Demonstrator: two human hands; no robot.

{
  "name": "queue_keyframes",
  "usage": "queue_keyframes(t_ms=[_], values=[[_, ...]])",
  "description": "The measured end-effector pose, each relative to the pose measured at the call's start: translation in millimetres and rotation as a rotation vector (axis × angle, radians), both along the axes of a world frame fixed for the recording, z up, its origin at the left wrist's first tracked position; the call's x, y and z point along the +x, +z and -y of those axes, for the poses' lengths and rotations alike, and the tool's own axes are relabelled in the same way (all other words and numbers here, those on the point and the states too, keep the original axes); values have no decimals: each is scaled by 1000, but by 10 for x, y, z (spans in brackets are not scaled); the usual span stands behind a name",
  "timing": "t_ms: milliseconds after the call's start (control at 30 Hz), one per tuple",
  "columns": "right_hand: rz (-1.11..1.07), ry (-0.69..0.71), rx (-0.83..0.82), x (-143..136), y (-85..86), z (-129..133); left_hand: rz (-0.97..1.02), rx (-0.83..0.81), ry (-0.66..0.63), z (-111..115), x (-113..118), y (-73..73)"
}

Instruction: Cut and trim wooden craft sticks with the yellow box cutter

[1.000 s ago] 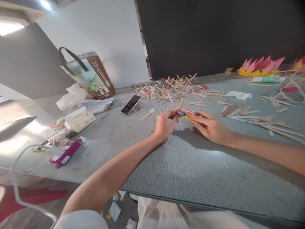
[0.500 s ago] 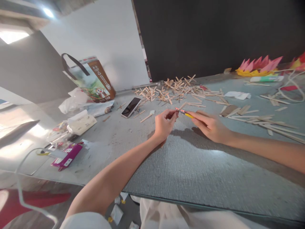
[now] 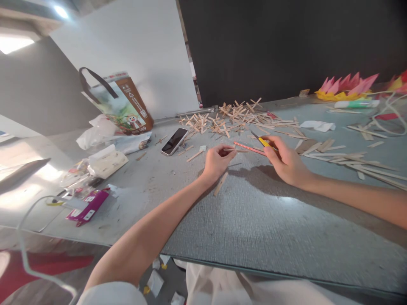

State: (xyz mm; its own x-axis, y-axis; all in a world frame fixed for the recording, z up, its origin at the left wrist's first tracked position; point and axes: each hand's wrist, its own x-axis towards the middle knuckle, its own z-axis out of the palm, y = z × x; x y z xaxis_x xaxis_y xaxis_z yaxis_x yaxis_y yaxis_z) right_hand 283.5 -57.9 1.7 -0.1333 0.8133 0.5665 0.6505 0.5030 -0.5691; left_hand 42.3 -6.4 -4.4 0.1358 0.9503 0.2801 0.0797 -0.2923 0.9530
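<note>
My left hand [image 3: 217,162] is closed in a pinch on a thin wooden stick [image 3: 240,150] that points right, above the table. My right hand [image 3: 285,162] grips a yellow utility knife [image 3: 263,142], its dark blade tilted up to the left. A red patterned pencil-like rod [image 3: 249,148] extends left from the fingers of my right hand, its tip near my left fingertips. One loose wooden stick [image 3: 220,184] lies on the table just below my left hand. Behind both hands spreads a heap of wooden sticks [image 3: 235,118], many crossed in pairs.
A phone [image 3: 174,141] and a carton bag [image 3: 127,106] stand to the left, with a purple packet [image 3: 88,206] nearer. More loose sticks [image 3: 352,161], a glue tube [image 3: 356,104] and a pink paper flower [image 3: 348,87] are at right. The table's front edge [image 3: 241,271] runs below.
My right hand has drawn back slightly and the knife now tilts upward, away from my left hand. The red rod shows more fully. The loose stick below my left hand has come into view.
</note>
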Motion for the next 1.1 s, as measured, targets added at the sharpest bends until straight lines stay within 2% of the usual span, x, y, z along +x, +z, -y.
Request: queue_keyframes(t_ms=[167,300,467,633,733,833,967,1033,1100], values=[[5,-1,-34,13,-7,-5,232,-229,-49,32,49,12],[25,19,-37,6,-2,2,482,-293,-113,37,59,50],[46,51,-10,-2,-1,10,485,-300,-191,78,61,92],[55,67,-10,-9,4,32,446,-314,-247,111,72,62],[78,51,-12,-15,-3,18,404,-316,-232,97,66,41],[116,25,16,-9,-82,-68,416,-295,-197,58,56,17],[321,-21,56,16,-232,-211,424,-298,-53,-9,38,-22],[409,-66,74,5,-190,-187,414,-308,23,-37,29,-40],[398,-25,124,-54,-10,-41,412,-308,66,-56,23,-58]])
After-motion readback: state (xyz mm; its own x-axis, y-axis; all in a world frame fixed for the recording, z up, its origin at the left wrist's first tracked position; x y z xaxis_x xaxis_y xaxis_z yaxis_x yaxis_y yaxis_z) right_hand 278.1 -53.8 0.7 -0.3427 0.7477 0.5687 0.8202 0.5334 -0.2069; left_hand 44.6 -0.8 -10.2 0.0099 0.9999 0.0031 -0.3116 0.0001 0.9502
